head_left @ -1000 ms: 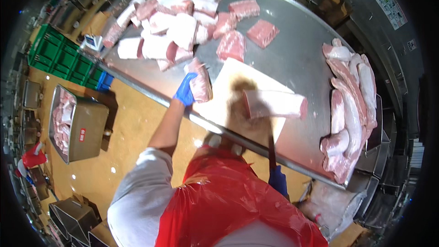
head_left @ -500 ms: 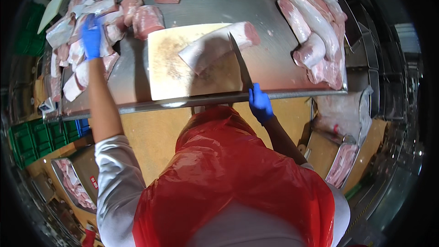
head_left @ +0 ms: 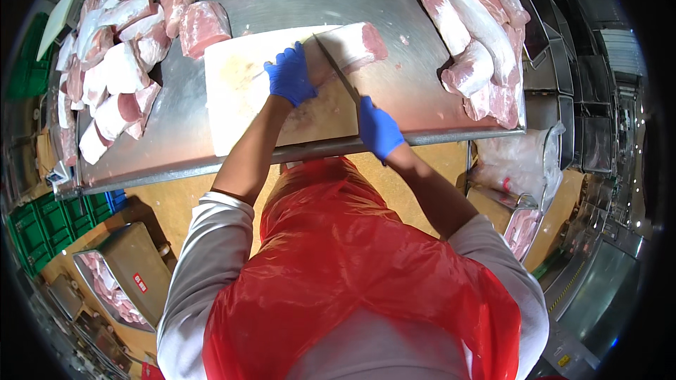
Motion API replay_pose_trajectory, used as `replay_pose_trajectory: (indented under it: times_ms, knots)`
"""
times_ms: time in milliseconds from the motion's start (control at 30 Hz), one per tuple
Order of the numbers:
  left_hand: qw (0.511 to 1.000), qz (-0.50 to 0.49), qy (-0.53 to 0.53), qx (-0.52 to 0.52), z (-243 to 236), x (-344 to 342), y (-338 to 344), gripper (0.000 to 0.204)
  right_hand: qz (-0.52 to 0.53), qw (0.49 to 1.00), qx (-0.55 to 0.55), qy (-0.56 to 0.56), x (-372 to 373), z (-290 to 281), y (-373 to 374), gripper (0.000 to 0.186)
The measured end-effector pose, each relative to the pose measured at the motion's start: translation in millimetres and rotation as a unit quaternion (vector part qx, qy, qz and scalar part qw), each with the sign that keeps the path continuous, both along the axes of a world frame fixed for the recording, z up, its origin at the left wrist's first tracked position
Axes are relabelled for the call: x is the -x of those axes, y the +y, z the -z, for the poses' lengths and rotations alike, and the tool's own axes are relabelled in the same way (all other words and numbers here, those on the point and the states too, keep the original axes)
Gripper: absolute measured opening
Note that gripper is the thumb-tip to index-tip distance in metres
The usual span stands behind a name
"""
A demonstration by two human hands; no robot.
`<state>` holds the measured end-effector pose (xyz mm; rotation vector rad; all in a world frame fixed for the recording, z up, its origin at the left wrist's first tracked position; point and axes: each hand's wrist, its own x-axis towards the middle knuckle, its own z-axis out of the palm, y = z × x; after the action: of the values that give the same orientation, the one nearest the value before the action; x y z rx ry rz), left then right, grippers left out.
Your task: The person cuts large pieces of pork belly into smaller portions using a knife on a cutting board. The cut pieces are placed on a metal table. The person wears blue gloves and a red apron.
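A thick, pale-topped piece of pork loin point(head_left: 358, 43) lies across the white cutting board point(head_left: 231, 98), its pink right end reaching past the board's edge. My left hand point(head_left: 291, 79), in a blue glove, grips the loin's left part from above and covers much of it. In my right hand point(head_left: 379, 129), also blue-gloved, is the handle of a long knife point(head_left: 335, 65). Its dark blade slants up and to the left across the loin, just right of my left fingers. Whether the edge has entered the meat cannot be made out.
Cut meat pieces point(head_left: 127, 67) are heaped on the left of the metal table point(head_left: 282, 7). Long uncut loins point(head_left: 486, 49) lie piled at the right. Below the table stand a metal bin of meat point(head_left: 134, 267), green crates point(head_left: 53, 229) and a plastic-lined container point(head_left: 521, 162).
My left hand has come from the heap of cut pieces to the loin on the board and taken hold of it. The knife has moved left and now crosses the loin nearer its middle.
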<state>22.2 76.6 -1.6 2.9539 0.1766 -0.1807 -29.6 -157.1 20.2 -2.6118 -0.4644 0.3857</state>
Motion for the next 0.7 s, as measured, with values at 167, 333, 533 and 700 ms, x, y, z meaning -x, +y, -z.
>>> replay_pose_trajectory:
  times_ms: [167,333,533,700]
  knots:
    - [0.989,0.002,-0.112,-0.1,51.9,0.0,-9.6,0.11,-0.247,0.923,0.183,-0.232,-87.5,35.4,41.9,0.03]
    - [0.999,0.007,-0.032,0.041,-11.3,-9.9,16.4,0.099,-0.018,0.998,-0.051,0.026,-45.4,54.0,10.4,0.022]
    - [0.876,-0.184,0.005,0.446,12.8,6.3,120.4,0.058,-0.103,0.986,0.116,0.054,67.2,22.9,-111.6,0.031]
    - [0.38,-0.256,-0.098,0.883,32.6,72.9,129.4,0.061,0.119,0.981,0.087,0.122,127.9,56.3,-151.2,0.024]
